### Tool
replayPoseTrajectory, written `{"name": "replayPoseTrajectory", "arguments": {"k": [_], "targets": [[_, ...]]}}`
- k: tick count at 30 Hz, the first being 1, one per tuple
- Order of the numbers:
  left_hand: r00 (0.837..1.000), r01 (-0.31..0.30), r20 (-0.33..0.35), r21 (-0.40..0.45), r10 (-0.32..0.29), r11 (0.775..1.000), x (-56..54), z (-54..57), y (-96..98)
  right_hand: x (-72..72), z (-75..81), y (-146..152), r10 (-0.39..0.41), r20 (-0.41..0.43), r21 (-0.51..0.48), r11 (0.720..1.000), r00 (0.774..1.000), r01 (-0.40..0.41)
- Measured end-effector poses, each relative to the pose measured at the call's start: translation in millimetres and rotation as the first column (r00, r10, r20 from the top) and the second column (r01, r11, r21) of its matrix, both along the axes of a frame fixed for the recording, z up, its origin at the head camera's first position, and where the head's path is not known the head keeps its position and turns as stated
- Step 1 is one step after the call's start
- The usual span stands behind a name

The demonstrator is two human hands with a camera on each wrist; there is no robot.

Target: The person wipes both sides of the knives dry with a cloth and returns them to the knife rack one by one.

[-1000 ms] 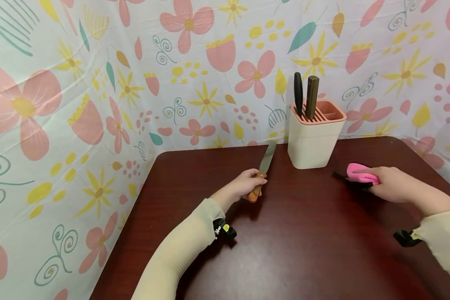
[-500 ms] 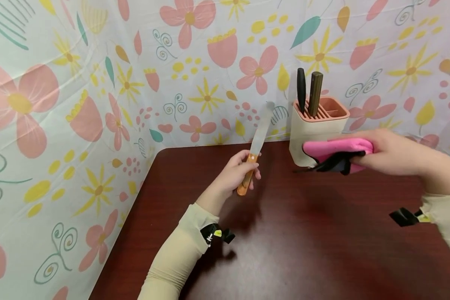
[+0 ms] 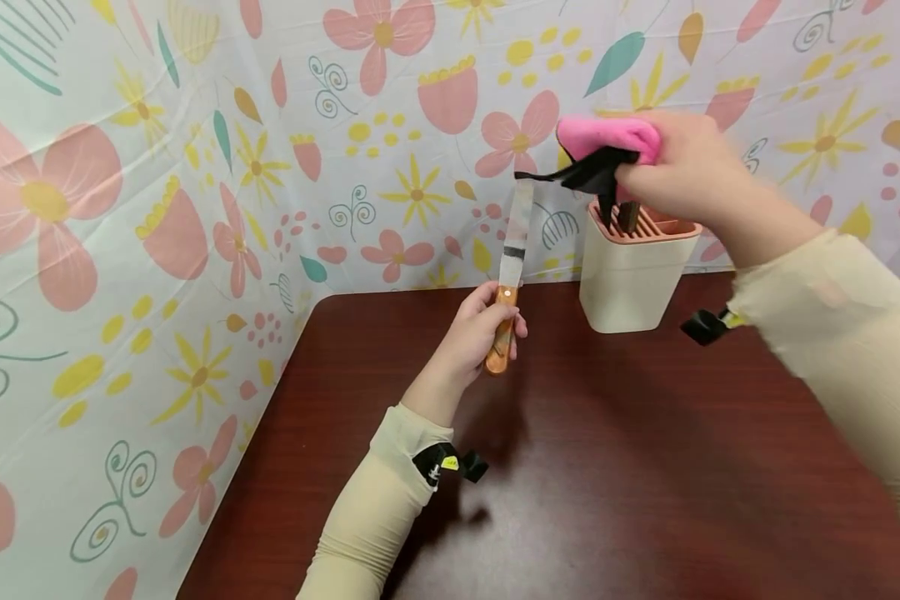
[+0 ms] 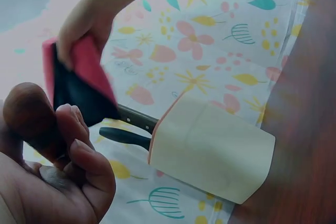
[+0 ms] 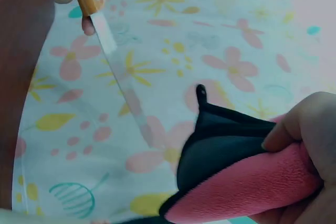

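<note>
My left hand (image 3: pixel 474 333) grips the wooden handle of a knife (image 3: pixel 520 217), its blade raised and pointing up above the table. In the left wrist view the butt of the handle (image 4: pixel 32 111) shows between the curled fingers. My right hand (image 3: pixel 693 171) pinches a folded cloth (image 3: pixel 607 140), pink and fuzzy on one side, black on the other. A black hanging loop on the cloth overlaps the blade's tip in the head view. The right wrist view shows the cloth (image 5: pixel 247 187) apart from the blade (image 5: pixel 123 85).
A cream knife block (image 3: pixel 633 287) with a pink slotted top stands at the table's back edge. Two dark-handled knives stand in it, their handles (image 4: pixel 126 136) mostly behind the cloth in the head view. A flower-patterned sheet (image 3: pixel 420 242) hangs behind the dark red table (image 3: pixel 607 467).
The left hand has raised the knife from low over the table and tipped its blade upright. The right hand has lifted the cloth from the right side up and left to the blade's tip.
</note>
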State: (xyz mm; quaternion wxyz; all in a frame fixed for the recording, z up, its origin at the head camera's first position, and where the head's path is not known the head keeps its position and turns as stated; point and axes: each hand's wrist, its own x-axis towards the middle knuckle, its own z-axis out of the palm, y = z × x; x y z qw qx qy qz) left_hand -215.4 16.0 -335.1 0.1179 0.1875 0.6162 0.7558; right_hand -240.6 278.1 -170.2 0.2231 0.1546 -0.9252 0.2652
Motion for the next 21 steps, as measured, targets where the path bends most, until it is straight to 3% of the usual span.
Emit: {"name": "replayPoseTrajectory", "arguments": {"k": [6, 12, 21], "targets": [[0.999, -0.011, -0.043, 0.017, 0.012, 1.0, 4.2, -0.4, -0.6, -17.6, -12.0, -48.2, 0.097, -0.068, 0.15, 0.985, 0.993, -0.086], [0.997, -0.024, -0.078, 0.034, 0.026, 0.999, 7.9, 0.8, -1.8, -27.3, -31.9, -79.6, 0.197, -0.087, 0.211, 0.962, 0.976, -0.175], [0.996, -0.013, -0.085, 0.077, 0.019, 0.997, 11.6, 0.0, 2.1, -29.7, -46.1, -95.7, 0.201, 0.117, 0.356, 0.906, 0.973, -0.23]]}}
